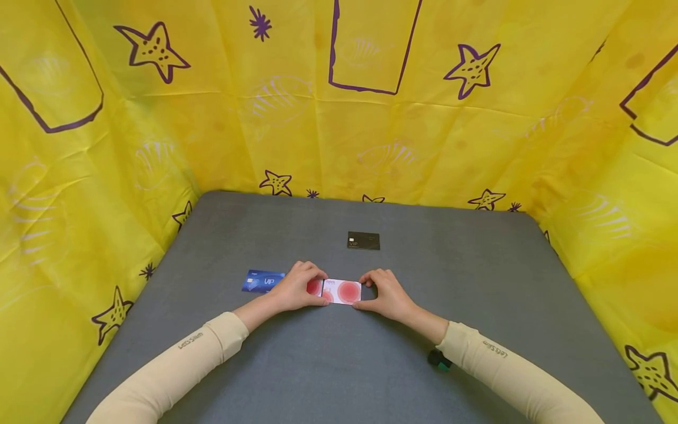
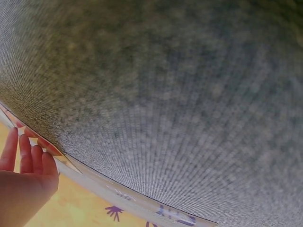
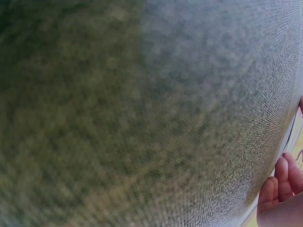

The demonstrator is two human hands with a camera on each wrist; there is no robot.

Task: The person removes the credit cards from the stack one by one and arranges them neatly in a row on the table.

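A white card with pink-red circles (image 1: 342, 292) lies flat on the grey table, between the two hands. My left hand (image 1: 298, 287) holds its left end, index finger at the upper edge and thumb at the lower. A second pink-patterned piece (image 1: 314, 287) shows inside that grip, a dark line parting it from the card; the hand hides the rest. Thumb and index of my right hand (image 1: 388, 294) pinch the card's right corners. Partly behind my left hand is a blue VIP card (image 1: 261, 281). Both wrist views catch the left fingers (image 2: 37, 158) and right fingers (image 3: 282, 177) only at the edge.
A black VIP card (image 1: 363, 240) lies farther back on the grey table (image 1: 328, 365). Yellow cloth walls (image 1: 318, 135) with starfish drawings enclose the table at the back and sides. A small dark and green object (image 1: 439, 360) shows beside the right sleeve.
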